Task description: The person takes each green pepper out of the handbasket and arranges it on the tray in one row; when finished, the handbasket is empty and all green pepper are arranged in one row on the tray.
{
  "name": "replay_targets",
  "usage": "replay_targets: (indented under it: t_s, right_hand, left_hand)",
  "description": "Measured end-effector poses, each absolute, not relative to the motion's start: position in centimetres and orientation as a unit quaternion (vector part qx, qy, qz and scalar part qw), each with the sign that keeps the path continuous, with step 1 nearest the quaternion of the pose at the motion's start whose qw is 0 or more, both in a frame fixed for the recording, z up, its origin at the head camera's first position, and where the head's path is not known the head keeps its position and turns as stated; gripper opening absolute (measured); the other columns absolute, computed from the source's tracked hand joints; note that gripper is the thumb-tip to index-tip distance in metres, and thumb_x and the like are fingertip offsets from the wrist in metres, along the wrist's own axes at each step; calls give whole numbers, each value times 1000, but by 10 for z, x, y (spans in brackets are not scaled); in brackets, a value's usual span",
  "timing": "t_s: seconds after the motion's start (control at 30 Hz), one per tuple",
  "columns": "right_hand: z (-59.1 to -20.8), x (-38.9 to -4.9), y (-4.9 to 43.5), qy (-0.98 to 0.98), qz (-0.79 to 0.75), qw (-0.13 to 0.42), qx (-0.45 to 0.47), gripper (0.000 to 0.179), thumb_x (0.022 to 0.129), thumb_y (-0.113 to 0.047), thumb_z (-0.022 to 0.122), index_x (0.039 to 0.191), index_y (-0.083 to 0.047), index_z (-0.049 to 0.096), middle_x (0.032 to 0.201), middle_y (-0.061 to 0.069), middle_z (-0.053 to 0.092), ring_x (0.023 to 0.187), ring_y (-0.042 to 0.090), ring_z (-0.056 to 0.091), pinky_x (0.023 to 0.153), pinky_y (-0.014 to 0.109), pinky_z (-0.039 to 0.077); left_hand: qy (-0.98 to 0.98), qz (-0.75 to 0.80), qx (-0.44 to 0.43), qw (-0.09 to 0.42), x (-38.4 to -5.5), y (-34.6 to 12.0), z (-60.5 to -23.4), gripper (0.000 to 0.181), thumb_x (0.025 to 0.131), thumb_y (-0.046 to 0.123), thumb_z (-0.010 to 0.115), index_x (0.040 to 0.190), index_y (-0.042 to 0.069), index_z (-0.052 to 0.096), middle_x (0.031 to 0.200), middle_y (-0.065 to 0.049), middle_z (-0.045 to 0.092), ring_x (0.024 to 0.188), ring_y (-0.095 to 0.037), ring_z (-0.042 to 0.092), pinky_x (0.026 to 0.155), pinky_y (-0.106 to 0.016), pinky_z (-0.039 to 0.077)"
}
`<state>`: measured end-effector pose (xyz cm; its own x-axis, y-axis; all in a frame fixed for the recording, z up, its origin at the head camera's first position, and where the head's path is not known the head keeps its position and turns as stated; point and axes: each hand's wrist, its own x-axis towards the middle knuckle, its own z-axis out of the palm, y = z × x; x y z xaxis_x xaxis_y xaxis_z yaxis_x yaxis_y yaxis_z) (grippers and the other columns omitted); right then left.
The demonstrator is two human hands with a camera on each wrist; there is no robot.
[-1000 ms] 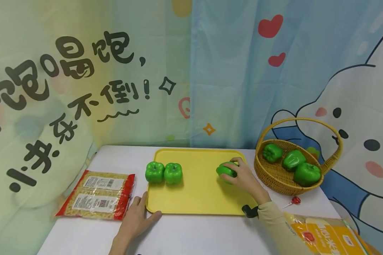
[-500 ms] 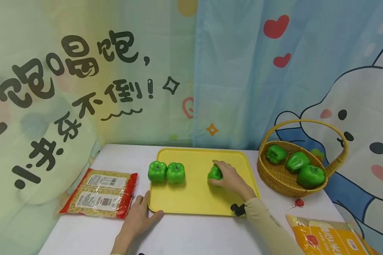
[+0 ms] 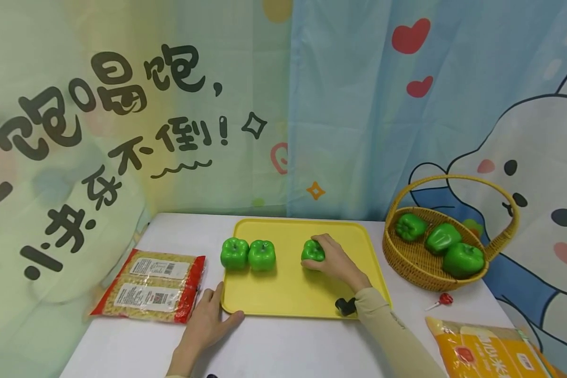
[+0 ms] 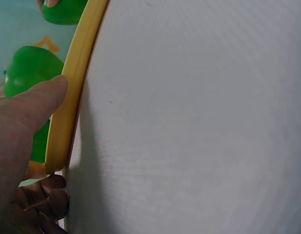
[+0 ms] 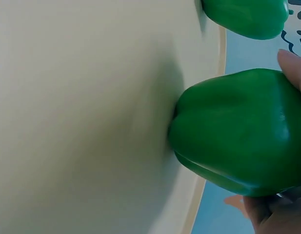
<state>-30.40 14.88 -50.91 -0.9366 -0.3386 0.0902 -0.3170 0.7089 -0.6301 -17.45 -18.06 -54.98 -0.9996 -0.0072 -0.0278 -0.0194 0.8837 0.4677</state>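
My right hand [image 3: 336, 264] grips a green bell pepper [image 3: 312, 251] over the right half of a yellow tray [image 3: 293, 294]. In the right wrist view, thumb and fingers lie on opposite sides of this pepper [image 5: 233, 131], and its far end meets the tray surface beside its shadow. Two more green bell peppers, a left one [image 3: 234, 254] and a right one [image 3: 262, 255], stand side by side at the tray's left. My left hand [image 3: 205, 321] holds the tray's near left corner. Its thumb [image 4: 48, 95] presses the rim in the left wrist view; the other fingers curl at the corner.
A wicker basket [image 3: 408, 265] with an arched handle holds three green peppers, right of the tray. Near it lie a red lollipop [image 3: 446, 298] and an orange food bag [image 3: 489, 352]. A red-edged bag [image 3: 148, 286] lies at the left. A printed curtain [image 3: 337, 105] hangs behind the table.
My right hand has carried the pepper leftward over the tray, from near its right side toward the middle. The left hand stays at the corner. The head view has shifted slightly.
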Motion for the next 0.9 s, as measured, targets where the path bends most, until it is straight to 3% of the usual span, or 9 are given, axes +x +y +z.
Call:
replay_targets:
  t_s: [0.4, 0.9]
  right_hand:
    - [-523, -311, 131, 907, -371, -6, -201, 77, 85, -52, 75, 146, -12, 50, 138, 7, 54, 115, 29, 56, 93, 47, 50]
    - [-518, -309, 100, 896, -381, 22, -226, 79, 86, -51, 74, 147, -9, 48, 136, 10, 53, 115, 27, 56, 95, 46, 50]
  left_hand:
    - [971, 240, -2, 7, -174, -181, -548, 98, 81, 59, 75, 153, 3, 39, 108, -11, 55, 83, -16, 49, 77, -36, 49]
    - [970, 242, 1, -8, -174, -180, -550, 96, 81, 58, 76, 151, 2, 41, 106, -11, 55, 82, -15, 48, 76, -36, 48]
